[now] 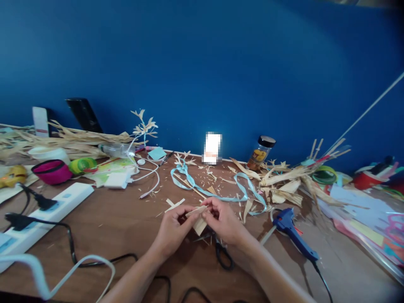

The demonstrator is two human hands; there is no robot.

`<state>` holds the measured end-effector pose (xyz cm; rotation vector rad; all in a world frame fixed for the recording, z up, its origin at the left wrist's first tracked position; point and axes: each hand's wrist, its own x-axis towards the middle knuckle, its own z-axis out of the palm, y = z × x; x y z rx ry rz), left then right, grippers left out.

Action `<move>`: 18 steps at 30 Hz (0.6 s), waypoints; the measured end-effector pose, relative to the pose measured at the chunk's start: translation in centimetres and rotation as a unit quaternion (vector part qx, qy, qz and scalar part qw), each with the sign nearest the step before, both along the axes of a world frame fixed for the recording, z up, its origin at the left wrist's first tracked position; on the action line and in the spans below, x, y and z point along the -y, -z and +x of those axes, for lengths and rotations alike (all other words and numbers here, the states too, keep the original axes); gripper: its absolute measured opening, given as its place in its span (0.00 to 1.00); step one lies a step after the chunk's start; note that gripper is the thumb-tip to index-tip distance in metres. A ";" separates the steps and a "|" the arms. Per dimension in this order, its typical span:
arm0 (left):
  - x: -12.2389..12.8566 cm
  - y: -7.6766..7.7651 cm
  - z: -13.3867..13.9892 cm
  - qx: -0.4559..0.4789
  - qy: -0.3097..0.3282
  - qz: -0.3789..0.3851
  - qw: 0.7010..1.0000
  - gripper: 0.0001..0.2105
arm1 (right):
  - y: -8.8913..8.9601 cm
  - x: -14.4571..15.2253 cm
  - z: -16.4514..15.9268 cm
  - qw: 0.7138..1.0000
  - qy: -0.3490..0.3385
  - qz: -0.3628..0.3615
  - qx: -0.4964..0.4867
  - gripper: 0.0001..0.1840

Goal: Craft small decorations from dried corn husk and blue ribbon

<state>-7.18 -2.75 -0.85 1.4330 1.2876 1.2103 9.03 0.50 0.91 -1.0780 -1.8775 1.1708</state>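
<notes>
My left hand (pixel 175 225) and my right hand (pixel 225 219) meet over the middle of the table. Between their fingertips they pinch a pale strip of dried husk (pixel 199 227), one flap of it hanging down. Partly hidden behind my right hand, black-handled scissors (pixel 224 257) lie on the wood. Just left of my left hand are small cut husk pieces (pixel 174 205). A light blue ribbon (pixel 221 196) curls beyond both hands, with husk scraps (pixel 211 190) around it.
On the right lies a blue glue gun (pixel 295 235), its cord running to the front edge. A jar (pixel 259 155) and a husk bundle (pixel 284 185) are behind it. At left are a white power strip (pixel 71 198), black cables (pixel 71 240) and a charger (pixel 116 180).
</notes>
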 end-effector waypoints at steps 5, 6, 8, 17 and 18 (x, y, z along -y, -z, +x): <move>0.1 0.3 0.4 0.038 -0.013 -0.021 0.999 0.09 | 1.2 0.0 -0.6 0.986 -0.007 -0.130 -0.101 0.12; 0.2 0.2 0.5 0.033 -0.005 -0.021 0.999 0.09 | 1.2 0.1 -0.6 0.987 -0.013 -0.129 -0.097 0.11; 0.3 0.1 0.5 -0.006 -0.001 0.004 1.000 0.09 | 1.1 0.3 -0.7 0.992 -0.022 -0.104 -0.074 0.11; 0.0 0.4 0.3 -0.091 -0.119 0.023 0.988 0.14 | 1.7 0.3 -0.6 0.997 0.059 -0.050 -0.026 0.13; 0.0 0.5 0.4 -0.091 -0.121 0.022 0.988 0.13 | 1.7 0.3 -0.6 0.996 0.065 -0.047 -0.022 0.13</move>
